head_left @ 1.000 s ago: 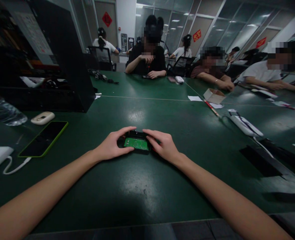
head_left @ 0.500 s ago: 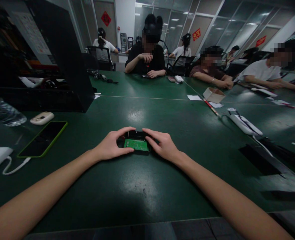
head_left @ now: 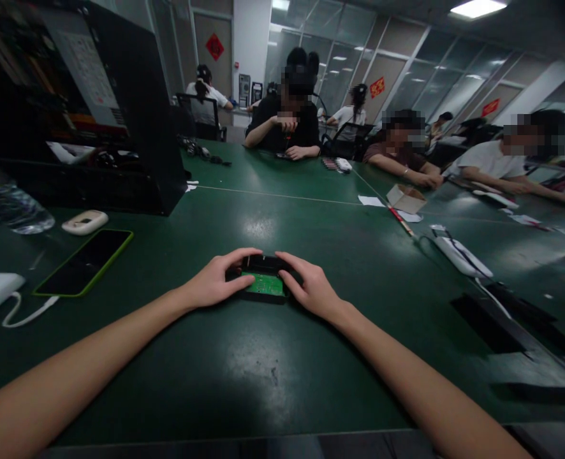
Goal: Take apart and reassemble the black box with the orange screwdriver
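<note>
A phone [head_left: 85, 262] with a lime edge lies at nine o'clock on the green table [head_left: 168, 382], a white cable [head_left: 31, 320] at its near end; a cream case [head_left: 95, 218] and clear bottle [head_left: 22, 213] are also near nine. A black computer case [head_left: 143, 115] fills ten. At twelve sits a person in black [head_left: 306, 131]; an open pale box [head_left: 405, 201] is between two and three, a flat black piece [head_left: 488, 323] near four

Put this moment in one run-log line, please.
left grip: holds black case, left end | right grip: holds right end | inside case: green circuit board | off left: green-edged phone
</note>
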Demonstrator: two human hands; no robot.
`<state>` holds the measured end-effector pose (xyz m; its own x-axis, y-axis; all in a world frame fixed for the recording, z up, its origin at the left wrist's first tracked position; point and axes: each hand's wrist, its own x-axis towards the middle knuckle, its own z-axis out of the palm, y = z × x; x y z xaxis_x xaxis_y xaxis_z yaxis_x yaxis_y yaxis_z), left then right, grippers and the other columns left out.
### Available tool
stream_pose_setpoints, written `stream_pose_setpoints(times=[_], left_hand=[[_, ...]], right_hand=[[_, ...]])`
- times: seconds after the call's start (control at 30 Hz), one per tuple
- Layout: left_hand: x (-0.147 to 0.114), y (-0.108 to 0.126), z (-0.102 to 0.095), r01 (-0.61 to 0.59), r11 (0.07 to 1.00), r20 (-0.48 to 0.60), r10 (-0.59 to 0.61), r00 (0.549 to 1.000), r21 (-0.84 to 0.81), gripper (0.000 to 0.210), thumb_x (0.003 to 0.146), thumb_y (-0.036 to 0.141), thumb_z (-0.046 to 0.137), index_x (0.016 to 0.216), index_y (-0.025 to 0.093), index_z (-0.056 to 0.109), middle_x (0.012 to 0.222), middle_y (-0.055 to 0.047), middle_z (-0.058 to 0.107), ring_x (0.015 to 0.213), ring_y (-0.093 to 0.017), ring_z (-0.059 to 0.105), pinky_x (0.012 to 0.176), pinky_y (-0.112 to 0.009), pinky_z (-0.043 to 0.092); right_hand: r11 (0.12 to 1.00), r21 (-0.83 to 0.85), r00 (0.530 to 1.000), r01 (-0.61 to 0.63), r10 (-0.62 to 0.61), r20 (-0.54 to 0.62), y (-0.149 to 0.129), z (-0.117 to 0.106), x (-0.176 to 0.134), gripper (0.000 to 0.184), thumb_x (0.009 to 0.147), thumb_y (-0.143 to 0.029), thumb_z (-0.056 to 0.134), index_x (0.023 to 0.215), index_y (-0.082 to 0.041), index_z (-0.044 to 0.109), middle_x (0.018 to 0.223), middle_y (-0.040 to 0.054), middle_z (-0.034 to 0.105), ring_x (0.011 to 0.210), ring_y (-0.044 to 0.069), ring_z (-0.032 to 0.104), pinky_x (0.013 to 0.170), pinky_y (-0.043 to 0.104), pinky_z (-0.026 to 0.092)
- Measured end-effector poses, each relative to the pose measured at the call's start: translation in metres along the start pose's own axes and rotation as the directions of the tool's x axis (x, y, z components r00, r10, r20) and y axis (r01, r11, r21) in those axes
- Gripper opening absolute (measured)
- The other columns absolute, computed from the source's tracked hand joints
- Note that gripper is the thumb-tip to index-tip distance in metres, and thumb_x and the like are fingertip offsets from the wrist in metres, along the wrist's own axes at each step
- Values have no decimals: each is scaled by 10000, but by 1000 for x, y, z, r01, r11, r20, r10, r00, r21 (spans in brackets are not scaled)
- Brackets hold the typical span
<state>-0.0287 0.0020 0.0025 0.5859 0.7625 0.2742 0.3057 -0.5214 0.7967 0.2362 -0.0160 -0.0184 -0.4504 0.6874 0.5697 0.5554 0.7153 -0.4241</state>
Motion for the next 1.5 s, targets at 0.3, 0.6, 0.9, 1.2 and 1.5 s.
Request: stream_pose_setpoints(times=[0.3,0.6,0.9,1.2,1.5], left_hand=[[7,-8,1,92,988,-189,-114,975,-123,384,990,345,497,1309,162,609,1012,-73,753,902,-229,726,847,-350,546],[13,-18,-2,98,937,-334,-215,918,-334,444,932,381,564,1298,129,573,790,-41,703,736,-191,702,678,-291,514],[15,-19,0,97,933,-336,-220,916,-347,391,917,297,550,1266,125,595,757,-35,700,700,-191,695,660,-294,500],[14,-20,0,107,930,-321,-227,919,-351,395,940,283,546,1291,110,596,728,-39,708,697,-185,694,675,-290,502],[11,-19,4,86,960,-347,-178,921,-266,445,966,291,519,1361,100,587,677,-30,697,677,-183,676,708,-301,498]], right_hand=[[1000,20,1000,-6,6,6,-3,-1,1,534,981,-368,586,1448,-169,418,1115,123,705,1036,238,678,943,444,552],[990,-137,979,18,11,206,-38,5,6,580,947,-425,648,1423,-146,469,1293,173,652,1127,295,618,960,479,500],[991,-132,966,34,1,259,-46,9,6,496,970,-393,619,1399,-170,510,1328,153,643,1177,284,608,981,470,486],[976,-49,967,-214,205,-149,-12,-58,-11,436,911,-445,675,1272,-218,586,1234,104,692,1103,261,673,962,423,537],[353,-578,587,-736,759,-283,130,-232,-76,663,878,-517,616,1402,-120,541,1286,221,661,1155,387,630,908,471,494]])
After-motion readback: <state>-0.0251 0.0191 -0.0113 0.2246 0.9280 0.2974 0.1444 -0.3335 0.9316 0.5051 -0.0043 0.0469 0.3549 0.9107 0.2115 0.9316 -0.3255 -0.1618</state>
